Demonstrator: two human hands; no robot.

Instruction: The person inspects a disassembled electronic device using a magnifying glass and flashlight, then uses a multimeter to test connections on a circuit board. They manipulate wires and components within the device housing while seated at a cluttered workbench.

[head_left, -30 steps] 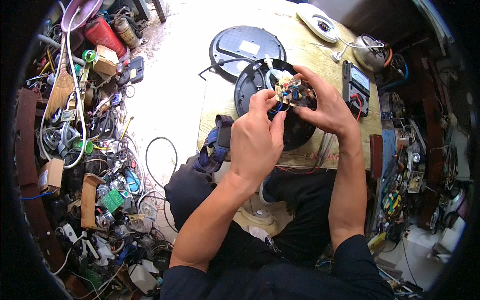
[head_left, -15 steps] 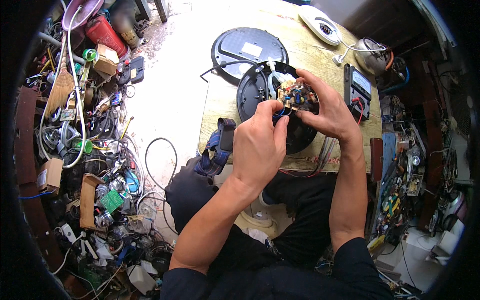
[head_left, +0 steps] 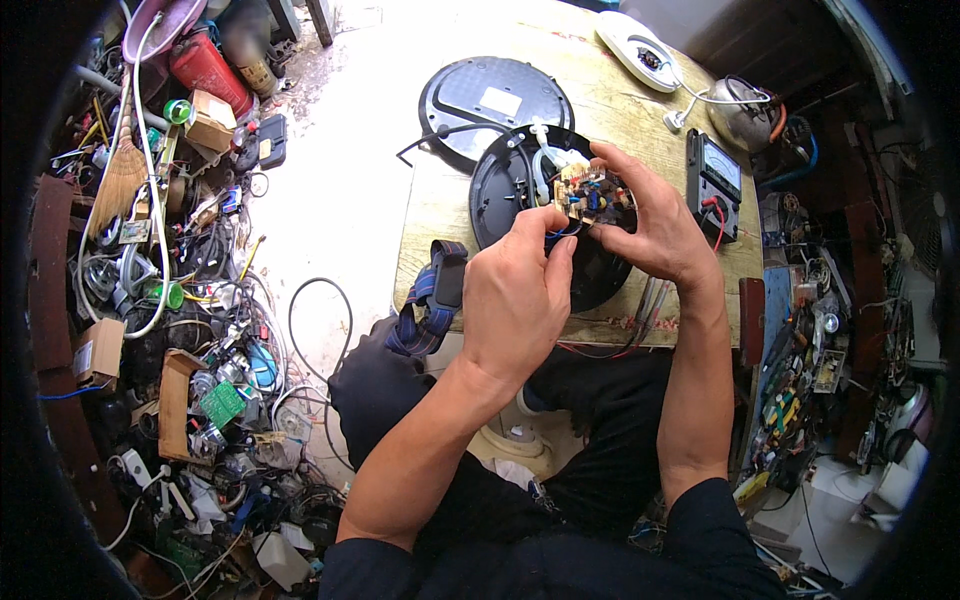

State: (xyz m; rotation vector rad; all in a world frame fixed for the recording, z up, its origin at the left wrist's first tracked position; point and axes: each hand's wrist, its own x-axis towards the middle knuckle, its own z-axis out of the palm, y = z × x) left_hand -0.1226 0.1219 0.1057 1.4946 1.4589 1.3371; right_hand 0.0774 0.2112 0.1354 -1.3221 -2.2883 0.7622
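Observation:
A circuit board (head_left: 590, 196) crowded with small parts is tilted over a round black plastic housing (head_left: 487, 205). My right hand (head_left: 665, 225) grips the board's right side, thumb below and fingers above. At the board's lower left corner, my left hand (head_left: 512, 300) is closed in a pinch on a thin blue wire (head_left: 557, 234); its fingertips partly cover the wire. White tubing (head_left: 541, 160) lies inside the housing, left of the board. Behind the housing rests a round black base plate (head_left: 480, 85) with a pale label, a black cord crossing in front of it.
On the wooden table (head_left: 610, 90) stand an analog multimeter (head_left: 714, 185) with a red lead, a white ring-shaped part (head_left: 635, 50) and a metal kettle (head_left: 742, 115). A dark strap (head_left: 428, 300) hangs at the table's left edge. Heaps of cables and electronic scrap (head_left: 220, 330) cover the left floor.
The view has shifted slightly, so the table things appear a little to the left. Both hands keep their hold near the board with hardly any movement.

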